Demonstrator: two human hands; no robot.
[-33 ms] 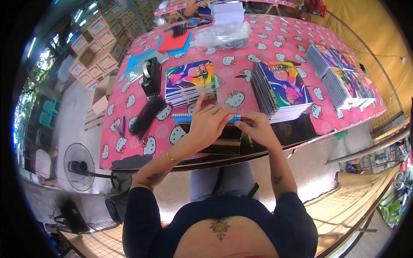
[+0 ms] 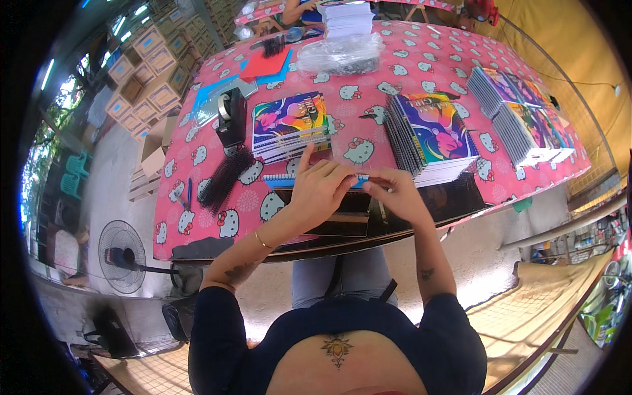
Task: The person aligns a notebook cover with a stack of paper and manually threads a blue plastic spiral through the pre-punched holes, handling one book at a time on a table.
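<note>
A wide table (image 2: 368,135) covered in pink cat print bears a tall stack of multicoloured spiral-bound notebooks (image 2: 438,135) and, left of it, a lower matching stack (image 2: 289,122). Near the table's front edge lies a thin blue notebook with a coiled white edge (image 2: 282,178). The left hand (image 2: 321,189), forefinger extended, pinches that edge; the right hand (image 2: 397,196) clamps its right end between thumb and fingertips.

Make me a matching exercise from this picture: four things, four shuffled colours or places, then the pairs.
1. Tape dispenser
2. Fan
3. Left hand
4. Red sheet

A. Off the table, to its left
B. Lying over a blue sheet
C. Black, beside a colourful notebook stack
D. At the blue spiral-edged item

Pairs: 1-C, 2-A, 3-D, 4-B
</note>
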